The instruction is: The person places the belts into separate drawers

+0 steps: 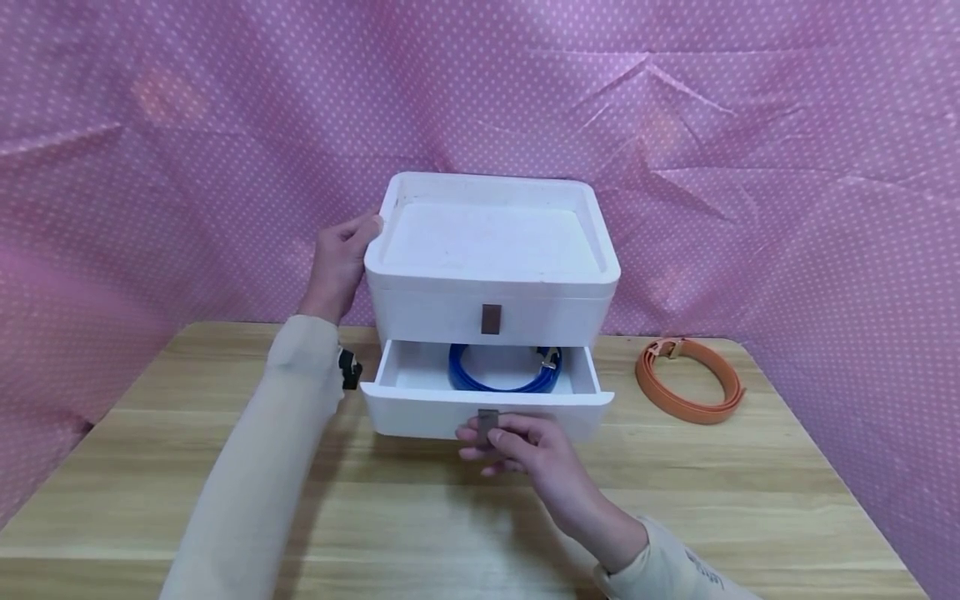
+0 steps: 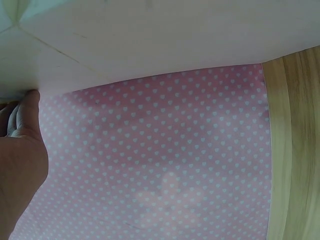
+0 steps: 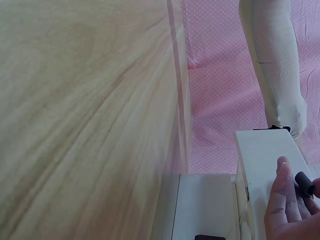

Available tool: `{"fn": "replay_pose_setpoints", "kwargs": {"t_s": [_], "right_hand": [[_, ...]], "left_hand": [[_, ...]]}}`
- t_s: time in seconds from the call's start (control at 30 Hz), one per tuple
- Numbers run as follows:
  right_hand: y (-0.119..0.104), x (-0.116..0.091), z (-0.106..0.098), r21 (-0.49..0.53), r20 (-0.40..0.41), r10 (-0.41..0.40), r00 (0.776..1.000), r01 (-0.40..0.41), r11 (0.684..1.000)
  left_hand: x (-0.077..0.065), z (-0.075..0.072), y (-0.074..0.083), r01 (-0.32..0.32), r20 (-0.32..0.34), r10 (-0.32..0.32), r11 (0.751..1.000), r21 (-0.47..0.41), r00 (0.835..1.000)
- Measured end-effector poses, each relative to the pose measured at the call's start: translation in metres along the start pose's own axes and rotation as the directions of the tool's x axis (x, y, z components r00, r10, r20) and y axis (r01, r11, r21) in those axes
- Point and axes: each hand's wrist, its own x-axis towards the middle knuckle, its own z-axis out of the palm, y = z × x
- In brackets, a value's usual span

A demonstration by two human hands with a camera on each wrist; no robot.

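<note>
A white two-drawer box (image 1: 495,242) stands on the table with its lower drawer (image 1: 420,412) pulled out. Inside that drawer lies a coiled blue belt (image 1: 543,382) with a metal buckle. My right hand (image 1: 543,467) pinches the drawer's brown pull tab (image 1: 487,423) between thumb and fingers; in the right wrist view, the dark tab (image 3: 304,183) shows between the fingers. Against the box's upper left side rests my left hand (image 1: 341,258). In the left wrist view, the fingers of that hand (image 2: 22,160) touch the white wall, some of them partly hidden.
On the table (image 1: 675,500), right of the box, lies a coiled orange-brown belt (image 1: 731,379) with a gold-toned buckle. The upper drawer, with its own brown tab (image 1: 491,319), is closed. Pink dotted cloth (image 1: 750,167) hangs behind and beside the table.
</note>
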Motion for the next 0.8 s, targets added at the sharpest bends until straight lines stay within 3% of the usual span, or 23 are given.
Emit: {"fn": "replay_pose_setpoints", "kwargs": {"t_s": [0.37, 0.8], "right_hand": [[-0.0040, 0.0039, 0.0004, 0.039, -0.017, 0.030, 0.999, -0.030, 0.999], [-0.0064, 0.0099, -0.0018, 0.016, -0.028, 0.034, 0.999, -0.033, 0.999]], "left_hand": [[0.0023, -0.0011, 0.0005, 0.005, 0.005, -0.005, 1.000, 0.019, 1.000], [0.0034, 0.0006, 0.0004, 0.009, -0.002, -0.009, 1.000, 0.028, 1.000]]}}
